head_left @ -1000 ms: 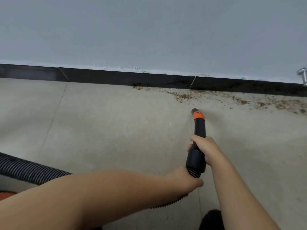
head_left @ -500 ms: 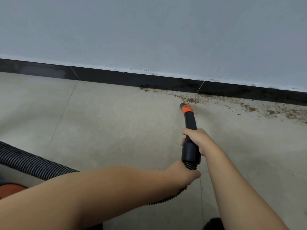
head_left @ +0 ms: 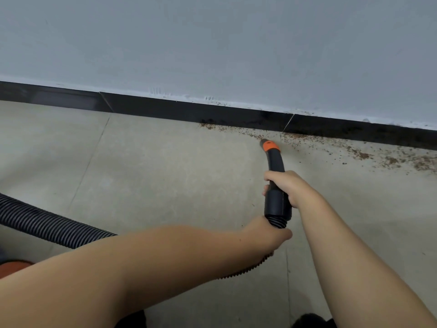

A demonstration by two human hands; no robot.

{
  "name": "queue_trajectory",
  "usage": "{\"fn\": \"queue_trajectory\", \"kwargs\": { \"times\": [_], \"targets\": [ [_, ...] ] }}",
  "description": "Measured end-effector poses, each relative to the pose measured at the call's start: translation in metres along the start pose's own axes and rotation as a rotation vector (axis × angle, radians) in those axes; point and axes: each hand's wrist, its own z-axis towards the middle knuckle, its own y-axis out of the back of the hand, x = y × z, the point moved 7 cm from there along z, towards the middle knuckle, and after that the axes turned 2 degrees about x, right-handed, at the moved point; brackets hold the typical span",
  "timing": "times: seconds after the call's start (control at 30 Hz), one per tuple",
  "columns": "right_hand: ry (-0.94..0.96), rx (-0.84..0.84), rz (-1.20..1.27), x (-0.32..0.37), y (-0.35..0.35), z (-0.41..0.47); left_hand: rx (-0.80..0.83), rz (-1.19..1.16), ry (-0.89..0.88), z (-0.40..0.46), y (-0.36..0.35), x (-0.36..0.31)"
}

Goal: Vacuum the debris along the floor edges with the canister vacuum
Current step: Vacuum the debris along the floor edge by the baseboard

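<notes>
Nozzle (head_left: 269,145) moved into debris (head_left: 359,153) beside baseboard (head_left: 189,112).

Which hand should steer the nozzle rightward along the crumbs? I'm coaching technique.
Right hand: it grips the nozzle behind its tip at the debris. Left hand only holds the hose.

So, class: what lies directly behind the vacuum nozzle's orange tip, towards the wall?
Behind the nozzle lie brown debris on the floor, then the black skirting board below the grey wall. Whatever sits under the tip itself is covered.
</notes>
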Motion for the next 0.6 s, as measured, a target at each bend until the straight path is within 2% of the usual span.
{"fn": "queue_trajectory", "kwargs": {
  "times": [0.27,0.6],
  "targets": [
    [0.049,0.094,-0.095,0.016,-0.046,0.003,-0.116,-0.048,0.007,-0.008,0.034,0.008],
    [0.025,-0.048,0.009,0.002,0.000,0.012,0.000,0.033,0.014,0.001,0.010,-0.006]
  ]
}}
